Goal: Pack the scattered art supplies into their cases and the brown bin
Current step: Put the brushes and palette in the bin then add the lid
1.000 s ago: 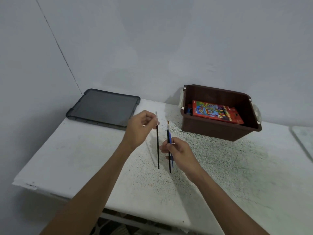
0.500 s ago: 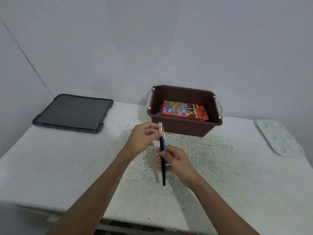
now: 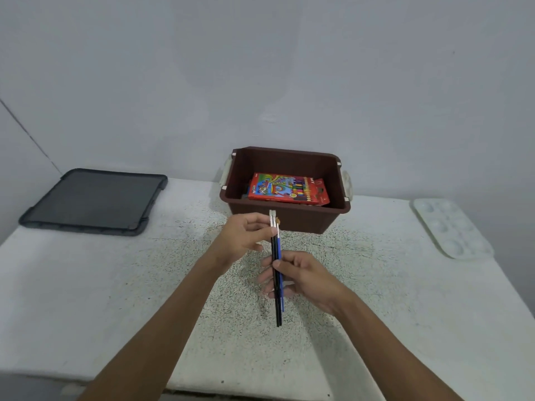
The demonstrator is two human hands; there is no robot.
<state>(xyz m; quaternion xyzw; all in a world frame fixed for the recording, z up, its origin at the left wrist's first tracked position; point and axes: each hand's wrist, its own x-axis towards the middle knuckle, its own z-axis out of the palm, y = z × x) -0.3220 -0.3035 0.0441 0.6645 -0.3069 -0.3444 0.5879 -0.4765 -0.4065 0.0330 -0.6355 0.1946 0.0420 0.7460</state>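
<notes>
Closest to the camera, over the white speckled tabletop [image 3: 115, 285], two bare forearms reach in and both hands meet on the same thing: a thin bundle of long paintbrushes with black and blue handles [image 3: 276, 248]. It stands pretty much upright, bristle ends up and handle tips pointing down at the table. The right hand [image 3: 307, 277] has its fingers curled round the middle of the bundle, and the left hand [image 3: 246, 235] pinches it higher up, just under the bristles. So both are clamped on the brushes, one above the other.

Right behind the brush tips sits the brown plastic bin with pale side handles [image 3: 289, 221], and a red, colourful flat box of crayons or pencils [image 3: 286, 188] lies tilted inside it. Off to the far left there's a dark grey flat rectangular lid [image 3: 92, 201] lying on the table by the wall, and far right a white plastic paint palette with round wells [image 3: 448, 227].
</notes>
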